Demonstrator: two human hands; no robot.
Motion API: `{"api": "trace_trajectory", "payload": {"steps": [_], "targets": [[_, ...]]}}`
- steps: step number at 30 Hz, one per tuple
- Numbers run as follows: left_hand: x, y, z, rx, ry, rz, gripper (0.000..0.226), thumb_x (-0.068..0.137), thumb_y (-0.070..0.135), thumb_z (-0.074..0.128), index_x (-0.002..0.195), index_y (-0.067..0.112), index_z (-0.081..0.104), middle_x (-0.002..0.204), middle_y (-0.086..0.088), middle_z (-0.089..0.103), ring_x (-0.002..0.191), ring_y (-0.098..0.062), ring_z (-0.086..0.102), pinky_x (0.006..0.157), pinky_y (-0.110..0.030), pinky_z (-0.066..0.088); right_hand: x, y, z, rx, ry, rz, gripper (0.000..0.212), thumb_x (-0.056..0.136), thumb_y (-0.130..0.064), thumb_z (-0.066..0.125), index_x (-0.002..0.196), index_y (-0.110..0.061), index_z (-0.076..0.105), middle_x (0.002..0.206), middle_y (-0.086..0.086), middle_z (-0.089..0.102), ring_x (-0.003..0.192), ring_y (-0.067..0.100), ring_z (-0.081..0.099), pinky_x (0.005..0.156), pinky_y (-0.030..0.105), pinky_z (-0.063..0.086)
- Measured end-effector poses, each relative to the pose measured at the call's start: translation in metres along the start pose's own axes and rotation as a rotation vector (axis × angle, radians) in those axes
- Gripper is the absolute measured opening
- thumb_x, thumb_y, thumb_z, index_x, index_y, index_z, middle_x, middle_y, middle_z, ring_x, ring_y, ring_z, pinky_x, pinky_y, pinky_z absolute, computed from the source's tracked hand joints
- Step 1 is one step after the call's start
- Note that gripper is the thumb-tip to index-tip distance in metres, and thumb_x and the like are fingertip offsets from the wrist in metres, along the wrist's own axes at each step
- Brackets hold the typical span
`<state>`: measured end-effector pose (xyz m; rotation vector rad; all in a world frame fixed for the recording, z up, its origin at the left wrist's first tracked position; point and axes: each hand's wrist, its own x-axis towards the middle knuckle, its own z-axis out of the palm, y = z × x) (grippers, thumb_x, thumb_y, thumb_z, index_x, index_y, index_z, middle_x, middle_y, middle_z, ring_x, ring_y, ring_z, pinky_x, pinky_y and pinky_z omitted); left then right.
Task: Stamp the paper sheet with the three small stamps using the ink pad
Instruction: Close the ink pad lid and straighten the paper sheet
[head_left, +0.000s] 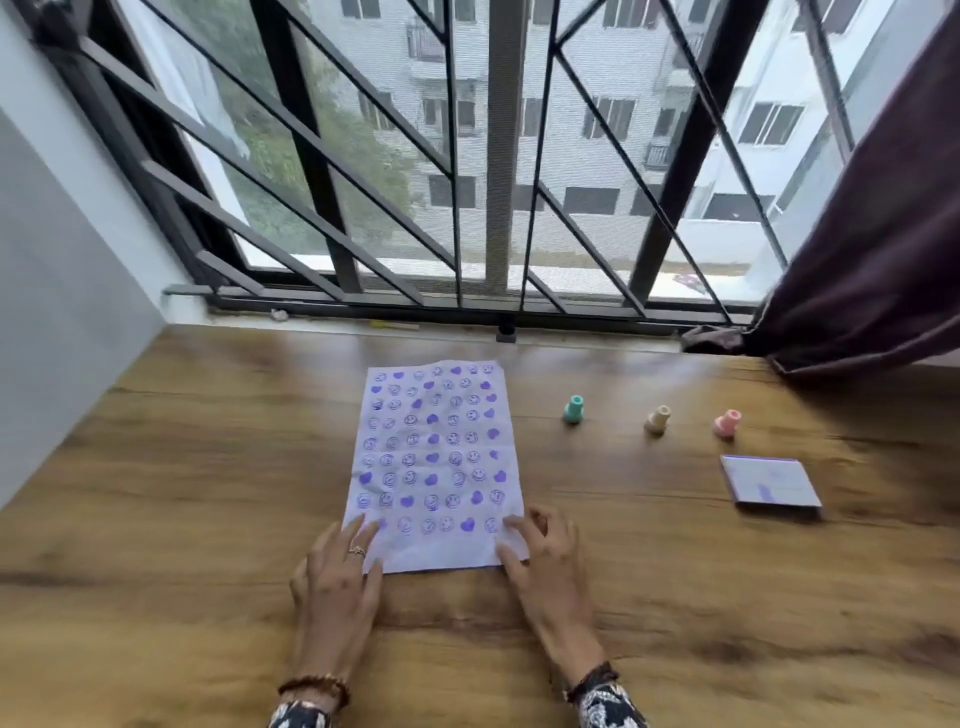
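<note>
At the bottom centre of the frame, the left hand (337, 577) and the right hand (545, 561) lie flat with fingers spread. Each rests its fingertips on a near corner of the paper sheet (434, 467). Neither hand grips anything. This placement most likely pins the creased sheet flat against the wooden table (156, 519).

The paper sheet lies at the centre of the frame, long edge running away from the person. Rows of purple smiley and heart prints cover it from the far edge almost to the near edge. Only a bare strip remains at the near edge, so the stamping appears nearly or fully complete.

In the right half of the frame, the ink pad (771, 486) lies well apart from the sheet. Whether it is lidded cannot be told.

Beyond the pad, three stamps stand upright in a row: the green stamp (573, 409), the cream stamp (657, 419) and the pink stamp (727, 424). All stand apart from each other, within reach of the right hand.
</note>
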<state>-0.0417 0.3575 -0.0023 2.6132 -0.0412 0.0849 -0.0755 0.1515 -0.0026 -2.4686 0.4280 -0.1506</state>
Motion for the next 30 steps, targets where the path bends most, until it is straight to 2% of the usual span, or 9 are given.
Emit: {"api": "trace_trajectory", "payload": {"steps": [5, 9, 20, 26, 30], "targets": [[-0.004, -0.016, 0.001, 0.04, -0.125, 0.035, 0.041, 0.09, 0.031, 0.05, 0.129, 0.036, 0.04, 0.147, 0.015, 0.033, 0.137, -0.011, 0.024, 0.107, -0.039, 0.016, -0.022, 0.002, 0.008, -0.08, 0.14, 0.044, 0.031, 0.081, -0.033, 0.065, 0.111, -0.03, 0.062, 0.124, 0.002, 0.055, 0.111, 0.023, 0.051, 0.092, 0.035, 0.043], [-0.007, -0.017, 0.003, 0.044, -0.189, 0.089, 0.043, 0.091, 0.036, 0.044, 0.132, 0.041, 0.031, 0.149, 0.02, 0.026, 0.139, -0.009, 0.016, 0.11, -0.038, 0.011, -0.036, 0.004, 0.006, -0.073, 0.178, 0.083, 0.031, 0.079, -0.026, 0.069, 0.11, -0.026, 0.065, 0.123, 0.004, 0.058, 0.107, 0.026, 0.054, 0.092, 0.039, 0.045], [-0.014, -0.02, 0.001, 0.043, -0.298, 0.15, 0.044, 0.092, 0.041, 0.039, 0.133, 0.044, 0.024, 0.151, 0.021, 0.018, 0.139, -0.006, 0.009, 0.112, -0.039, 0.004, -0.062, 0.004, 0.006, -0.112, 0.225, 0.165, 0.03, 0.078, -0.019, 0.071, 0.108, -0.021, 0.066, 0.121, 0.006, 0.061, 0.107, 0.029, 0.056, 0.094, 0.041, 0.043], [-0.009, -0.022, -0.007, 0.045, -0.342, 0.205, 0.046, 0.092, 0.043, 0.039, 0.134, 0.045, 0.022, 0.151, 0.021, 0.015, 0.14, -0.006, 0.009, 0.112, -0.04, 0.007, -0.06, -0.006, -0.001, -0.099, 0.159, 0.218, 0.031, 0.086, -0.027, 0.06, 0.117, -0.022, 0.06, 0.128, 0.001, 0.053, 0.118, 0.021, 0.045, 0.1, 0.033, 0.036], [-0.001, -0.017, -0.011, 0.039, -0.312, 0.294, 0.046, 0.092, 0.042, 0.038, 0.136, 0.042, 0.021, 0.153, 0.019, 0.012, 0.141, -0.005, 0.005, 0.113, -0.039, 0.003, -0.054, -0.018, -0.004, -0.133, 0.272, 0.141, 0.033, 0.084, -0.025, 0.064, 0.116, -0.017, 0.06, 0.12, 0.005, 0.058, 0.11, 0.026, 0.05, 0.094, 0.037, 0.045]]}}
